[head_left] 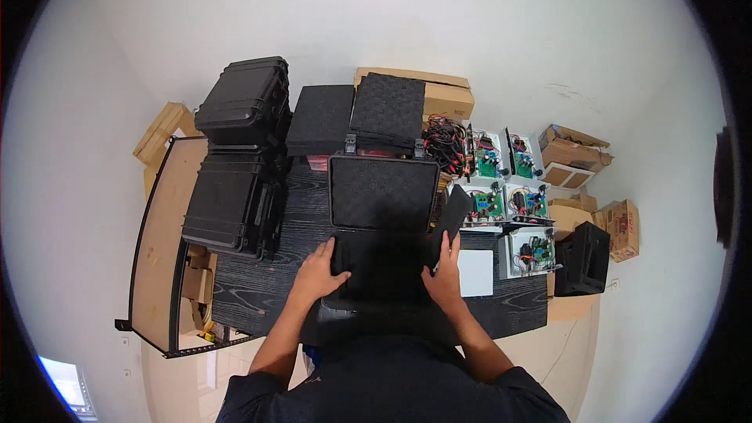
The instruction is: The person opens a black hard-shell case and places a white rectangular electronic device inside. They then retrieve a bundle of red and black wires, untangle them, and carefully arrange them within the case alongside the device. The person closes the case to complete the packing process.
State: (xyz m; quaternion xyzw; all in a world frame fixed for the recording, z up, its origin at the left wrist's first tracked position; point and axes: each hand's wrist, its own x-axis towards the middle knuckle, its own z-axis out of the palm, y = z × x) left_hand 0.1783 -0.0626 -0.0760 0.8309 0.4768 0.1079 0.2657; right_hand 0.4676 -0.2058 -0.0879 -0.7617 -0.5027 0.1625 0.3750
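Bracing the left hand (316,276) at nine o'clock against the open black hard case (384,266), held a slim black foam strip (455,207) at about two o'clock in the right hand (444,277), grasping between thumb and fingers. Could not tell clenching from mere contact in the left grip, against so much black. Saw the case centred on the dark wood-grain surface (513,294), with the lid (384,192) raised toward twelve and the interior sunk in shadow. Might have folded or torn the foam by lowering the strip aslant, for want of any clear edge as guide. Risked brushing the exposed circuit boards (489,163) by swinging the strip outward past two o'clock, or snagging the tangled cables (446,145) toward one. Could have brought the lid down on both hands by jolting the base, or nudged the stacked foam sheets (388,110) by shoving toward twelve.
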